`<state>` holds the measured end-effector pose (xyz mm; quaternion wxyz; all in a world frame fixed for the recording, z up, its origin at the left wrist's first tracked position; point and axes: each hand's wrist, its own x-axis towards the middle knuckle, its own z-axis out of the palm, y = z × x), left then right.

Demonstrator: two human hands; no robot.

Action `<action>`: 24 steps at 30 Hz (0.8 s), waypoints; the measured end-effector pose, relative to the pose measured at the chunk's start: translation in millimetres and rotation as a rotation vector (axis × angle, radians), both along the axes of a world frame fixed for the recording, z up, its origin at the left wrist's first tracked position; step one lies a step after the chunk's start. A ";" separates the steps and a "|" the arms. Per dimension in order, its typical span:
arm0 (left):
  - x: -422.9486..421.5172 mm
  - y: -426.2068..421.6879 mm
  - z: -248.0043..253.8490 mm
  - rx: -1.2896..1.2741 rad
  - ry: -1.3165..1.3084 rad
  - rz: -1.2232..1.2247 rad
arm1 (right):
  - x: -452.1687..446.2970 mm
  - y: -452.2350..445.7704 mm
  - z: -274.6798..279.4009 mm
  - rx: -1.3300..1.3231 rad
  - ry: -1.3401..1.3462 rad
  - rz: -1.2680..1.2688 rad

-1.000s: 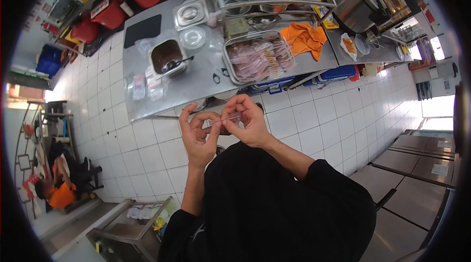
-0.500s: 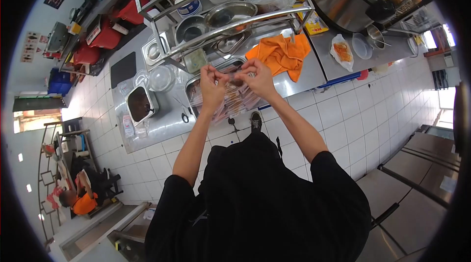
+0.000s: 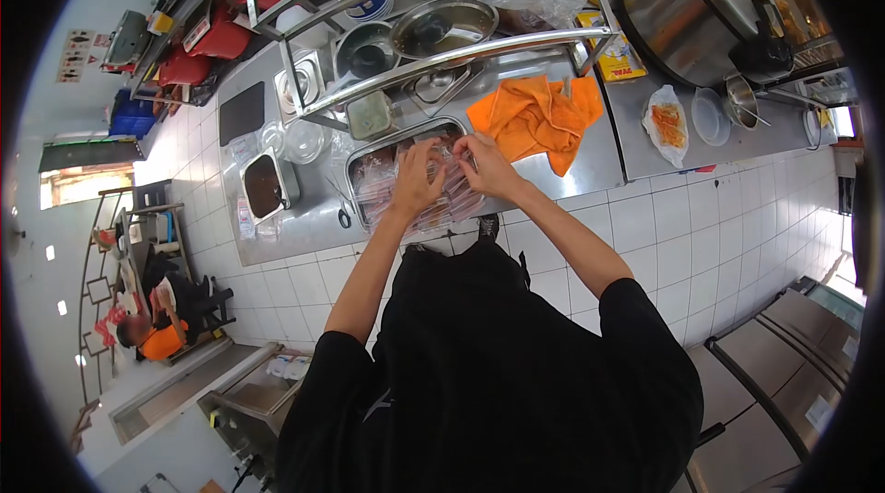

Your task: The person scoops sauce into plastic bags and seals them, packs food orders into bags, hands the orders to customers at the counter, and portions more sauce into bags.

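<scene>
A metal tray (image 3: 351, 181) full of small clear packets (image 3: 375, 187) with pinkish contents stands at the counter's front edge. My left hand (image 3: 419, 176) is over the middle of the tray, fingers bent and somewhat apart, low over the packets. Just right of it, my right hand (image 3: 482, 164) is above the tray's right side with thumb and fingers pinched together. Whatever lies between those fingertips is too small to make out. An orange cloth (image 3: 539, 119) lies crumpled right of the tray.
Black-handled scissors (image 3: 344, 217) and a metal container of dark sauce (image 3: 265, 186) are left of the tray. A metal rack (image 3: 442, 60) with bowls crosses behind it. At right are a large steel pot (image 3: 687, 9) and food on white paper (image 3: 666, 127). A person (image 3: 164, 338) sits far left.
Both hands have gone from in front of my body forward to over the packets in the tray. They held something small and clear between them earlier. The view has shifted closer to the counter.
</scene>
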<state>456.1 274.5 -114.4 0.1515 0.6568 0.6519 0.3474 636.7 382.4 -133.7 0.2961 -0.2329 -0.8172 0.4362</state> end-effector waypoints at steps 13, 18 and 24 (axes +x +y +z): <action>2.5 25.7 7.3 -0.158 -0.008 -0.028 | -2.9 14.8 -16.9 -0.094 0.059 -0.105; 50.2 72.3 61.3 -0.074 0.303 -0.200 | 58.0 41.6 7.6 -0.227 0.318 -0.616; 153.9 116.6 -76.6 -0.440 0.784 -0.105 | 123.7 68.4 -34.5 0.244 -0.332 -0.594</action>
